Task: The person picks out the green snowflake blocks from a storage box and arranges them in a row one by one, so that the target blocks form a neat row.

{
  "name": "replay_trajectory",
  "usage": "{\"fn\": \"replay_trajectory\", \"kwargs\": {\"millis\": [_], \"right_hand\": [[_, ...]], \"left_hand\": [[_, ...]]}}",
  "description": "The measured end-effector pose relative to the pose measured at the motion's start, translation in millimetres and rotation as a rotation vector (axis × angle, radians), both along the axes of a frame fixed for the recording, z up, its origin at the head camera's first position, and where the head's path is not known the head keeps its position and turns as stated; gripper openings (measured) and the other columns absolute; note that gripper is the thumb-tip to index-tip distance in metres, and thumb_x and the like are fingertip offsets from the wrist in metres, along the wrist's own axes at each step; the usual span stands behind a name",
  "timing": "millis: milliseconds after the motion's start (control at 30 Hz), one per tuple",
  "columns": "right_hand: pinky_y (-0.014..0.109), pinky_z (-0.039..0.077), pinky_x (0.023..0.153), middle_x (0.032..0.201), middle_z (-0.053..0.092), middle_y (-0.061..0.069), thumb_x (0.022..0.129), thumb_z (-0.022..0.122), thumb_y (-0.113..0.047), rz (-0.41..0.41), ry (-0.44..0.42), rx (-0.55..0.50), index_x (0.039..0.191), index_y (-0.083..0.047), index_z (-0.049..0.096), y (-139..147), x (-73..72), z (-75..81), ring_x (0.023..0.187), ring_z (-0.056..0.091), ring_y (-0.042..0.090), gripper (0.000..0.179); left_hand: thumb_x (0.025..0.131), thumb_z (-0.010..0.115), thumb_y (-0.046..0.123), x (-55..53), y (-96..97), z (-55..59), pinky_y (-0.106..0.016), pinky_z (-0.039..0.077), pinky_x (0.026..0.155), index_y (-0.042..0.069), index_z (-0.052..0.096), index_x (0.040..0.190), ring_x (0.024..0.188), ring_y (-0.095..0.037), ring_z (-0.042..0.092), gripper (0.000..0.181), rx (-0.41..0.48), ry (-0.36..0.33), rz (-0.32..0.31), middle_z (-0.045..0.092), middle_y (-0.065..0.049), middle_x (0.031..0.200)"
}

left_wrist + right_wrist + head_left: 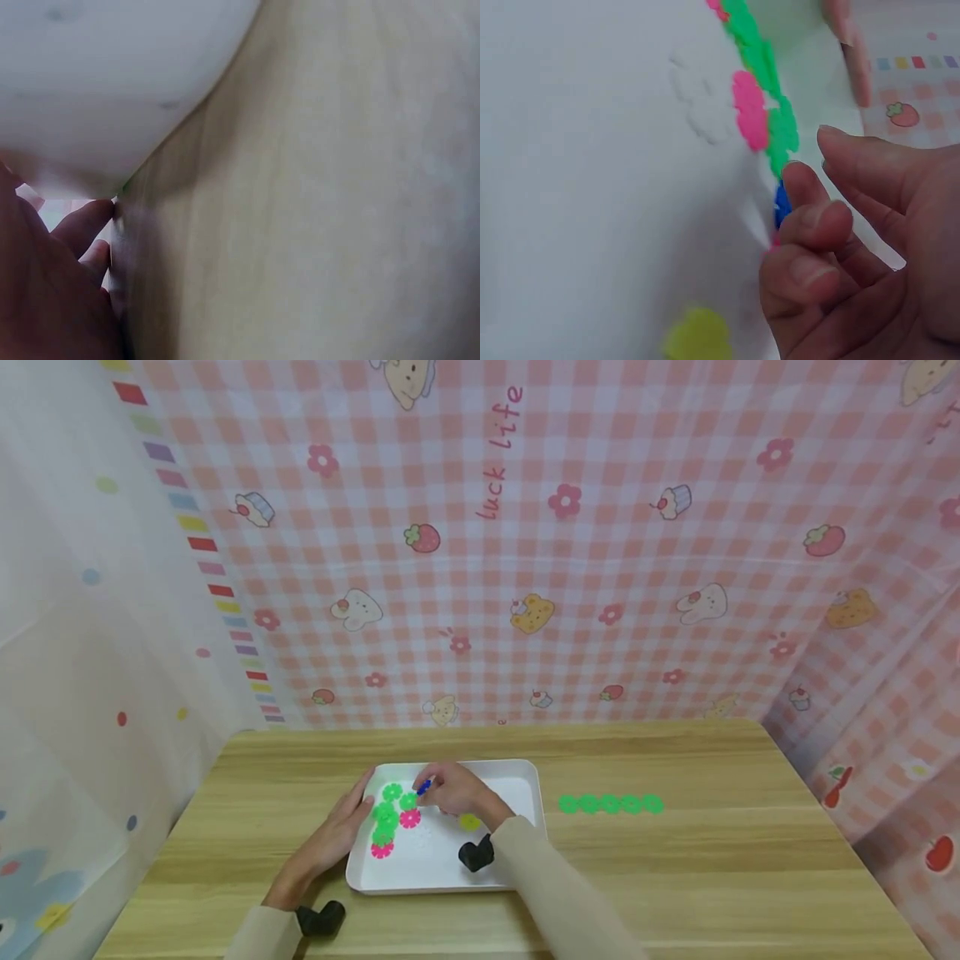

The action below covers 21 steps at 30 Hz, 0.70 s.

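My left hand rests against the left side of a white tray, its extended fingers at the rim. Above the tray, my right hand reaches in with partly bent fingers. In the right wrist view a gap shows between thumb and fingertips, and a blue flower-shaped disc appears just past them, partly hidden. Left of that hand are several green flower-shaped discs and pink ones. A yellow disc lies below the right hand.
A row of several green discs lies on the wooden table right of the tray. Black wrist mounts sit on both wrists. Behind the table hangs a pink checked curtain.
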State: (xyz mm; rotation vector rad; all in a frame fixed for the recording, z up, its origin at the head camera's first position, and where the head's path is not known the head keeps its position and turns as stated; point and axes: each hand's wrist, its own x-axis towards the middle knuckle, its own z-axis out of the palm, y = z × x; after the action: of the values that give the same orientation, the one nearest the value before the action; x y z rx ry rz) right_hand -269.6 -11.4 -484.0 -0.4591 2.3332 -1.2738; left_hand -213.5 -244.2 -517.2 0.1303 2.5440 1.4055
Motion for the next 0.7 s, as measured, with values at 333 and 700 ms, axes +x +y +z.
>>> {"fn": "replay_trajectory", "kwargs": {"millis": [333, 700], "right_hand": [[0.026, 0.046, 0.069, 0.097, 0.065, 0.001, 0.087, 0.076, -0.014, -0.064, 0.100, 0.010, 0.110, -0.011, 0.072, -17, -0.4, -16.0, 0.080, 0.055, 0.014, 0.024], [0.043, 0.047, 0.100, 0.122, 0.066, 0.002, 0.085, 0.079, -0.019, -0.164, 0.160, 0.147, 0.107, -0.021, 0.077, -29, 5.7, -20.2, 0.120, 0.057, 0.025, 0.022]], "left_hand": [[0.110, 0.027, 0.035, 1.7, -0.9, 2.3, -0.065, -0.001, 0.117, 0.024, 0.007, 0.161, 0.151, -0.039, 0.001, 0.056, 0.012, 0.023, -0.010, 0.005, -0.015, 0.166], [0.110, 0.027, 0.032, 0.9, -0.7, -1.0, -0.066, 0.000, 0.116, 0.023, 0.007, 0.161, 0.150, -0.040, 0.003, 0.056, 0.016, 0.034, -0.023, 0.006, -0.016, 0.166]]}}
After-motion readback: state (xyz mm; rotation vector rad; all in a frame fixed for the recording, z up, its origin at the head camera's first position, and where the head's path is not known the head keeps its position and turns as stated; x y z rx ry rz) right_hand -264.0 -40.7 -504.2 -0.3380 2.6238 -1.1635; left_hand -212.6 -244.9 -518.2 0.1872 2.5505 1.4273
